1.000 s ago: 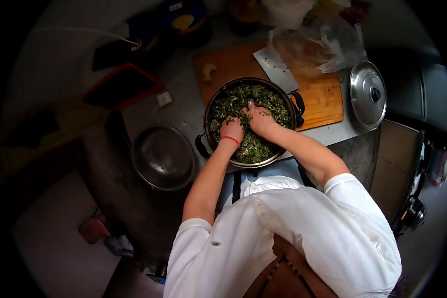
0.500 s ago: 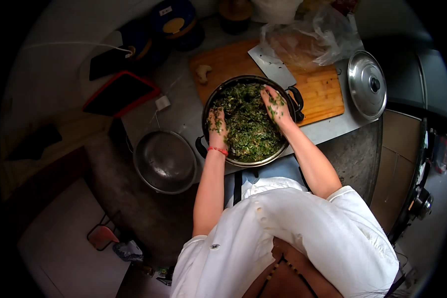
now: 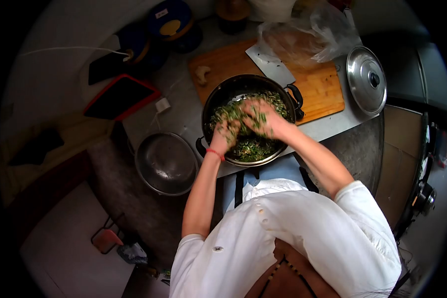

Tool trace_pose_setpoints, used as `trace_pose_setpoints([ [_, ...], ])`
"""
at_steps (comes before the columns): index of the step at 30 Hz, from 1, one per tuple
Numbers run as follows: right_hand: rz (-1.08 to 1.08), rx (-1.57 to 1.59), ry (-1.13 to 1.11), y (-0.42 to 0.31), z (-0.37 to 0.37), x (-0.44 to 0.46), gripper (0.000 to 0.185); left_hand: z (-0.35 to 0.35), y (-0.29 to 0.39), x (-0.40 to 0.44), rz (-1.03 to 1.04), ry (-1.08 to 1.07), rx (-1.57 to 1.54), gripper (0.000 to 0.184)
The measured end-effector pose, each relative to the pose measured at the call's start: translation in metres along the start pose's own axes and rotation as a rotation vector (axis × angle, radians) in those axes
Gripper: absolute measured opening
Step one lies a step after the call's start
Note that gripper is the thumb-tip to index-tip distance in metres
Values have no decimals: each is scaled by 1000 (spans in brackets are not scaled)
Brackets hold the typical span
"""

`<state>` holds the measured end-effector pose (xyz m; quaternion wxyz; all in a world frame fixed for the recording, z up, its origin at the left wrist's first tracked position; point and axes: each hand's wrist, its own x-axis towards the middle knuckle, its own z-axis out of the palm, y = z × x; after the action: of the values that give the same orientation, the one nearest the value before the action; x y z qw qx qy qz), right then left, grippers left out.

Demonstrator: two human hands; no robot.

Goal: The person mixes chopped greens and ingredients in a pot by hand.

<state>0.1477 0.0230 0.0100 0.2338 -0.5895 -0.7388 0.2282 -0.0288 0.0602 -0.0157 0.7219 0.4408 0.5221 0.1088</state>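
The left hand (image 3: 225, 136) and right hand (image 3: 264, 119), set apart a moment ago, are brought together amid the greens (image 3: 251, 150) in the pot (image 3: 256, 164), whether clenched cannot be told for blur, its far wall (image 3: 224, 93) bared, suggesting the greens are being turned over.

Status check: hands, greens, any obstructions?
Left hand and right hand in pot, blurred. Chopped greens among fingers and below. Steel lid aside, not blocking.

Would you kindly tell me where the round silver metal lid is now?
In the head view, the round silver metal lid is toward the right, just beside the brown wooden cutting board.
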Motion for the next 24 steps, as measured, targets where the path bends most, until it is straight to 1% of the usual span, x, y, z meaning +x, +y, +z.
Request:
trace_pose_setpoints([
  [1, 32, 103, 22, -10, 3, -16, 32, 6, -8, -13, 425, -44, 357, 36],
  [2, 61, 208, 48, -20, 6, -32, 36, 8, -15, -24, 362, -68, 605, 34],
  [3, 58, -116, -51, -34, -6, -39, 40, 10, -20, -33, 293, -92, 854, 33],
  [4, 136, -160, -234, -38, -4, -49, 41, 17, -20, -38, 409, -120, 1039, 32],
  [5, 213, -203, -416, -38, -1, -59, 42, 25, -27, -41, 407, -139, 1403, 32],
  [6, 289, -245, -599, -35, 3, -65, 43, 32, -30, -39, 300, -187, 1454, 31],
  [7, 224, -319, -571, -30, 9, -69, 41, 37, -31, -37, 192, -234, 1503, 30],
  [9, 99, -460, -517, -22, 25, -79, 38, 37, -28, -34, 247, -305, 1581, 28],
  [10, 131, -384, -504, -17, 32, -78, 33, 36, -31, -25, 241, -326, 1599, 27],
  [11, 129, -400, -632, -11, 37, -75, 32, 35, -34, -16, 234, -348, 1616, 26],
  [13, 119, -417, -895, -8, 39, -61, 30, 33, -43, -4, 142, -401, 1624, 24],
  [14, 126, -395, -772, -7, 35, -58, 27, 32, -47, 3, 105, -435, 1637, 24],
  [17, 153, -299, -981, 3, 40, -42, 26, 26, -57, 21, 86, -424, 1603, 22],
  [18, 207, -248, -1040, 3, 36, -33, 26, 25, -52, 25, 82, -421, 1609, 21],
  [19, 181, -322, -1020, 2, 34, -25, 27, 24, -49, 29, 78, -419, 1614, 20],
  [21, 129, -465, -981, 1, 31, -18, 28, 27, -39, 32, 3, -431, 1646, 21],
  [24, 180, -380, -959, 14, 41, -25, 30, 24, -48, 34, 66, -435, 1624, 22],
])
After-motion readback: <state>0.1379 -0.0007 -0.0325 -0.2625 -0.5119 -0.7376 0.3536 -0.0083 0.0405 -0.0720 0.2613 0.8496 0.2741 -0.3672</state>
